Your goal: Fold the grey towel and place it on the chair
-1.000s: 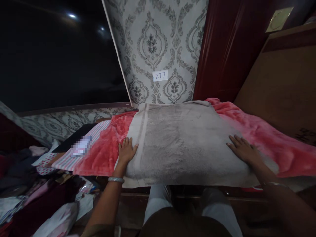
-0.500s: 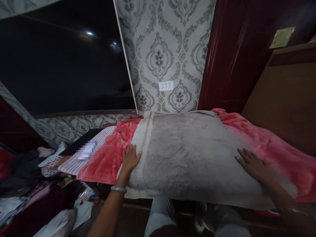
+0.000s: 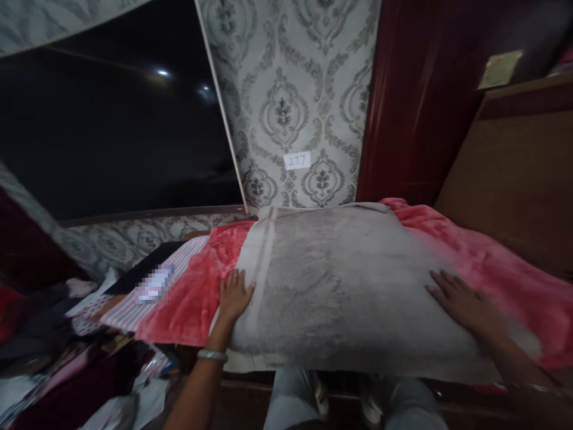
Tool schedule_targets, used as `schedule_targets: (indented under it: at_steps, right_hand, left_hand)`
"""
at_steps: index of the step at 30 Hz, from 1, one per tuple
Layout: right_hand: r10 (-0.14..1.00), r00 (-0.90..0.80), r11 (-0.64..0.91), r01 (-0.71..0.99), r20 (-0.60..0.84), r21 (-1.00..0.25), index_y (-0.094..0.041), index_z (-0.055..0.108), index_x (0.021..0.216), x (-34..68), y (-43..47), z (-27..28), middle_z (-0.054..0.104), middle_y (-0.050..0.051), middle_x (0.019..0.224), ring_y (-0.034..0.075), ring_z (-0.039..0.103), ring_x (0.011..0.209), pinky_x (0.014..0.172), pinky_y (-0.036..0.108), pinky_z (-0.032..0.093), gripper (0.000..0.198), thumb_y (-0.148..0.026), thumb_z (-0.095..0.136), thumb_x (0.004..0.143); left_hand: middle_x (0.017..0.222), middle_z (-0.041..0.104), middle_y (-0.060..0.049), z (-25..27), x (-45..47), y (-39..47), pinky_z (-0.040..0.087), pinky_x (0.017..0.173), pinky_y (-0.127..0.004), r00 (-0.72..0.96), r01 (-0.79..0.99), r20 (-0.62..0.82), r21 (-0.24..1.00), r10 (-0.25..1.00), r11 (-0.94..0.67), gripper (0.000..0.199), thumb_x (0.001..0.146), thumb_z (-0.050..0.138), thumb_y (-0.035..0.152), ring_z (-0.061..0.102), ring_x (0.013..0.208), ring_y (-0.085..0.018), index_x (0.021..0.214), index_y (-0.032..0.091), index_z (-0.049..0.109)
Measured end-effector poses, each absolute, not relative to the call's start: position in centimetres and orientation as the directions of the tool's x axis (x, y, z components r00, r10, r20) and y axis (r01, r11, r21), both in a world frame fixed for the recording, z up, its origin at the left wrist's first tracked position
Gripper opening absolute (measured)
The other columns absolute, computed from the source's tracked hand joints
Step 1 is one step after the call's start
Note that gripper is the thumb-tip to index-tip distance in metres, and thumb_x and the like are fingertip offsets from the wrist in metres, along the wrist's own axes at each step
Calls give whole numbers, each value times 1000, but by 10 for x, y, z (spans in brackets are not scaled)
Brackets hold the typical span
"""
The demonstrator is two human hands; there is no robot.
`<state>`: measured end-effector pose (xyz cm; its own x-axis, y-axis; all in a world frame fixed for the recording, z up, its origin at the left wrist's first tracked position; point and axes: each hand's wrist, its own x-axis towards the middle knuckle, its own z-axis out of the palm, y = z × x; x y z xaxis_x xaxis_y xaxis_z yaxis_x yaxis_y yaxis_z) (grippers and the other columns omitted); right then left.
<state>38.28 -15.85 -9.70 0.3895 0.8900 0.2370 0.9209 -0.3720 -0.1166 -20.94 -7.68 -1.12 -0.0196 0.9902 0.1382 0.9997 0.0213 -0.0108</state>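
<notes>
A grey towel (image 3: 313,286) with a pale band along its left side lies spread out in front of me. My left hand (image 3: 235,294) rests flat on its left edge, fingers spread. On the towel's right part lies my right hand (image 3: 459,298), also flat with the fingers apart. Beneath the towel is a red plush blanket (image 3: 188,292), which shows on both sides of it. The towel's front edge hangs over toward my legs. Neither hand grips anything.
A striped cloth (image 3: 129,307) with a blurred-out item on it lies at the left. Behind stands a large dark TV screen (image 3: 120,119). A paper label marked 277 (image 3: 297,160) is on the patterned wall. Piled clothes (image 3: 67,382) lie lower left; a cardboard box (image 3: 514,173) stands right.
The view has tilted slightly. Both hands stay flat in nearly the same places on the towel, which looks about the same. My feet show a little more below.
</notes>
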Motion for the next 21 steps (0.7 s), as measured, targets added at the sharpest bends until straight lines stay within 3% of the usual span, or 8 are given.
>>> schedule_targets:
  at_steps: [10,21]
  right_hand:
    - [899,413,-393,908,146,-146,-23,37,158,363,-164,-62,30,8,165,28,30,151,121,55,25,62,-48,27,102]
    - [891,424,-396,901,163,-179,-24,40,156,360,-166,-57,32,7,164,29,30,151,122,54,25,59,-46,33,102]
  left_hand:
    - [164,31,-18,-16,-219,-57,23,122,-59,9,1000,161,10,987,-10,65,99,32,44,27,153,-31,156,12,39]
    - [163,35,-16,-18,-221,-50,23,122,-58,-11,998,170,70,985,-1,68,95,30,45,27,153,-30,154,13,42]
